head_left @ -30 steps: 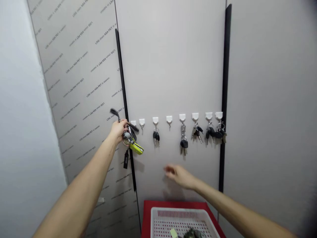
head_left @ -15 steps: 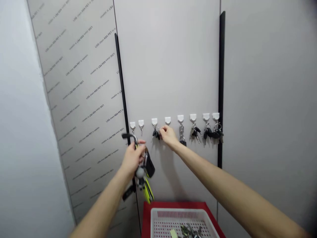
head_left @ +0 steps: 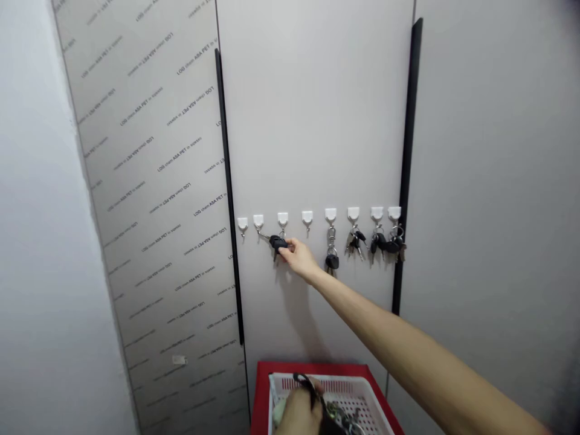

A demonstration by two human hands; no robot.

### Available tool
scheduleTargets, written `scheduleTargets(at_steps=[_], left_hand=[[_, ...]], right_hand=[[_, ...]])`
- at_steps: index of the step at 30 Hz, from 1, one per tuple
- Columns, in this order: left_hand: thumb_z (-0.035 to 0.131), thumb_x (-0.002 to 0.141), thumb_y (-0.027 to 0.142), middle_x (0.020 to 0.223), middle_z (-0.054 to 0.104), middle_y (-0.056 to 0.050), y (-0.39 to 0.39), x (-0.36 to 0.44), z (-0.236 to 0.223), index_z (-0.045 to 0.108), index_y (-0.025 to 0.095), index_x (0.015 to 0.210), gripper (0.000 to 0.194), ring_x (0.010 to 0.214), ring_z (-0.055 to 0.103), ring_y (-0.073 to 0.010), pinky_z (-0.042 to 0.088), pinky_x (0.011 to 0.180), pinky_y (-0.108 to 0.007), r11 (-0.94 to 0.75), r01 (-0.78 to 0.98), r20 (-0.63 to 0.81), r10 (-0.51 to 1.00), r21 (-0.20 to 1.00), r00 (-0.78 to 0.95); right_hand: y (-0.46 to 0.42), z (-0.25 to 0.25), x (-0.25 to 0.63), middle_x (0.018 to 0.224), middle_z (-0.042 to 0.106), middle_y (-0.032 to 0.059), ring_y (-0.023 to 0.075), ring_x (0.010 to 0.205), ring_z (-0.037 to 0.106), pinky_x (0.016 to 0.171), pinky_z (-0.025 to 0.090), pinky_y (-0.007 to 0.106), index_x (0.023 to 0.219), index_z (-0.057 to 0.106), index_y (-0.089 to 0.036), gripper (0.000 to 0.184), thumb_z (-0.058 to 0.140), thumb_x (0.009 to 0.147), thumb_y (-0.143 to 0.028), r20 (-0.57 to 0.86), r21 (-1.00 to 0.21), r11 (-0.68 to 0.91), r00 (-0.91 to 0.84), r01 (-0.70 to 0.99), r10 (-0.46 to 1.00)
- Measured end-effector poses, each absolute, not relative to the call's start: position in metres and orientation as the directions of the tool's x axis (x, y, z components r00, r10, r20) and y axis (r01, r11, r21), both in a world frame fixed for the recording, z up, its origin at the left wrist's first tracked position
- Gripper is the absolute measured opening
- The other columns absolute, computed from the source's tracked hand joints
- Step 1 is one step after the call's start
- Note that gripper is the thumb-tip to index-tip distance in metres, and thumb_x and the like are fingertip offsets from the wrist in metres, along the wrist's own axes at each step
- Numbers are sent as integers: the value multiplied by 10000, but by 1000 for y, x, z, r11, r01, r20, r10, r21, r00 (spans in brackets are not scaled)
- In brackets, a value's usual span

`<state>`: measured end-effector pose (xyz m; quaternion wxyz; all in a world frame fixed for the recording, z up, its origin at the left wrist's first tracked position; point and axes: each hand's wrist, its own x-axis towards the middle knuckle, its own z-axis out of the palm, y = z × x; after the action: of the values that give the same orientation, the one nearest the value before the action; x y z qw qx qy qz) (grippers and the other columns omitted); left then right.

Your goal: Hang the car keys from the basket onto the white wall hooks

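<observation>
My right hand (head_left: 296, 255) is closed on a small bunch of black-headed keys (head_left: 277, 243). Those keys are just below the third white hook (head_left: 283, 219), tilted toward the left; whether they still hang on that hook I cannot tell. Low in the view, my left hand (head_left: 299, 412) is over the white plastic basket (head_left: 378, 396), its fingers wrapped round a keychain with a black strap (head_left: 302, 380). The lower part of this keychain is mostly hidden by the hand and the frame's bottom edge. Loose keys (head_left: 344, 417) lie in the basket beside my left hand.
On the cabinet door, further right, hooks carry a long keychain (head_left: 331, 257) and several key bunches (head_left: 356, 241). Bare hooks (head_left: 307, 217) are on the door too. The basket stands on a red surface (head_left: 259, 396). Black door handles (head_left: 410, 121) flank the panel.
My left hand has moved down from beside the hooks to the basket with the keychain. My right hand has shifted slightly left and down, and the black-headed keys now tilt sideways.
</observation>
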<state>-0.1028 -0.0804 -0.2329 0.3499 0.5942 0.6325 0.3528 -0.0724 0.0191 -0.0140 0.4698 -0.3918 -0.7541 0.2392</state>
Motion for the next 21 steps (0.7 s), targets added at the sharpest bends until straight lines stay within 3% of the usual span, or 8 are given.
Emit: scheduleTargets(at_steps=[3,8,11,14,17,21], left_hand=[[403,582,97,998,491,-62,-82,-115,-236,444,175,1002,430,955,411,-167,282,811,-242,68,709,-89,996,702,-7],[496,482,111,1093,435,-79,-82,-118,-218,387,172,1077,608,1002,367,-223,258,849,-312,50,827,-167,984,559,54],[480,529,167,1121,406,-86,-85,-126,-198,377,150,1091,571,1027,342,-205,229,875,-294,-17,789,-54,997,614,64],[463,567,216,1091,430,-83,-85,-140,-179,393,149,1077,519,1000,361,-190,245,861,-285,-58,747,24,998,663,56],[455,584,244,1004,478,-69,-80,-147,-166,402,165,1058,483,884,427,-174,303,790,-287,-66,701,51,998,710,43],[447,591,227,932,491,-56,-76,-146,-153,419,163,1013,428,727,460,-135,358,681,-269,-76,579,77,997,812,22]], right_hand=[[21,-13,-75,618,527,-6,83,537,476,500,363,198,818,474,-153,242,425,628,-295,529,-784,567,-207,251,823],[18,-9,-76,533,482,-25,67,432,455,400,351,176,856,429,-148,248,425,636,-263,453,-866,487,-230,117,861],[15,6,-71,536,485,-24,52,374,427,356,342,167,862,413,-163,226,393,659,-261,489,-859,504,-146,89,860],[14,32,-68,523,497,-23,38,338,392,336,327,157,868,417,-164,226,386,668,-264,551,-808,563,-116,173,827],[11,52,-74,478,493,-20,40,318,379,326,308,159,823,461,-147,196,402,658,-237,516,-735,589,-287,336,807],[6,45,-82,460,490,-19,57,341,410,357,315,172,743,520,-149,151,445,625,-207,390,-492,739,-642,461,660]])
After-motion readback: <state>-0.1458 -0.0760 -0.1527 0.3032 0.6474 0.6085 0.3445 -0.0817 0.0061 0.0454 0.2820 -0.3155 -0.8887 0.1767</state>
